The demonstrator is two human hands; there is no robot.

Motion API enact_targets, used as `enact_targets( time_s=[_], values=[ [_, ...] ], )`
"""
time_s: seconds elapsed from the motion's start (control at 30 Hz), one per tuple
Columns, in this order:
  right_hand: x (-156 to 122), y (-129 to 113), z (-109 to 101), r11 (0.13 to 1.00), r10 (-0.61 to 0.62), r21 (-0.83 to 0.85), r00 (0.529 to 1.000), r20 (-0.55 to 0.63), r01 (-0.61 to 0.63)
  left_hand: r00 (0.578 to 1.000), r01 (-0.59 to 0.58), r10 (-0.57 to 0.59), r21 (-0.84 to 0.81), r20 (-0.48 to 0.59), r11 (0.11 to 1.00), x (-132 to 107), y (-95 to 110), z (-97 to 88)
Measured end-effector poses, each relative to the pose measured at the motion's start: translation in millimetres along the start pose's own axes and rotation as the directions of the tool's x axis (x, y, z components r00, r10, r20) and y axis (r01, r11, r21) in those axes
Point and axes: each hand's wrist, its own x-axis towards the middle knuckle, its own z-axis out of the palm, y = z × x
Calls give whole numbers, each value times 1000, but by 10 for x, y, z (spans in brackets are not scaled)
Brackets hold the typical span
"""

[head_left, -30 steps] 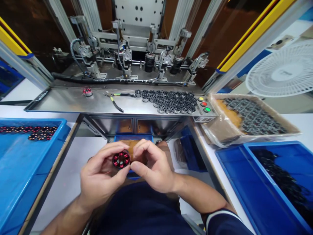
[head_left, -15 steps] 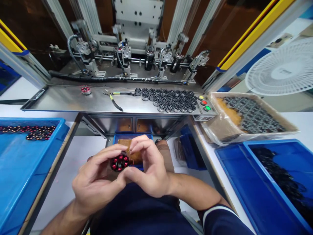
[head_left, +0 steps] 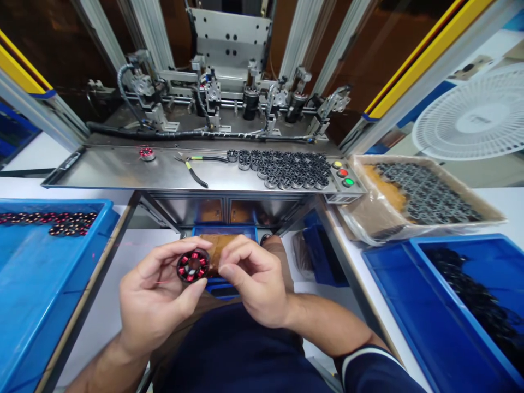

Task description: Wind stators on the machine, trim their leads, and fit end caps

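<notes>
My left hand (head_left: 158, 286) grips a wound motor stator (head_left: 193, 266) between thumb and fingers, its round face with red coils and dark core turned up toward me. Just to the right, my right hand (head_left: 256, 281) is closed in a pinch, thumb against forefinger, apart from the stator. Whatever lies between those fingertips is too small to make out. Another red-wound stator (head_left: 147, 153) stands on the steel ledge (head_left: 102, 169) of the machine. Side cutters (head_left: 194, 166) with black and yellow-green handles lie on the same ledge.
Several dark, unwound cores (head_left: 286, 166) crowd the ledge beside the push buttons (head_left: 343, 173). A blue bin (head_left: 53, 284) at left holds wound stators. To the right are a plastic-lined carton (head_left: 368, 218) of cores, a blue bin (head_left: 409, 305) with black parts, and a white fan (head_left: 475, 109).
My right hand has drawn away rightward from the stator, its fingers now closed in a pinch. The stator has shifted slightly left and up in my left hand. The machine's upper fixtures have moved down.
</notes>
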Motion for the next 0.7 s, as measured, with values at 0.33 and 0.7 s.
enact_targets(
  time_s=[0.33,0.7],
  values=[
    [-1,-25,13,988,-110,-108,994,22,111,999,50,-50,30,0,998,0,20,17],
    [-12,-32,8,979,-149,-145,989,-9,146,996,79,-80,31,31,996,-2,39,25]
  ],
)
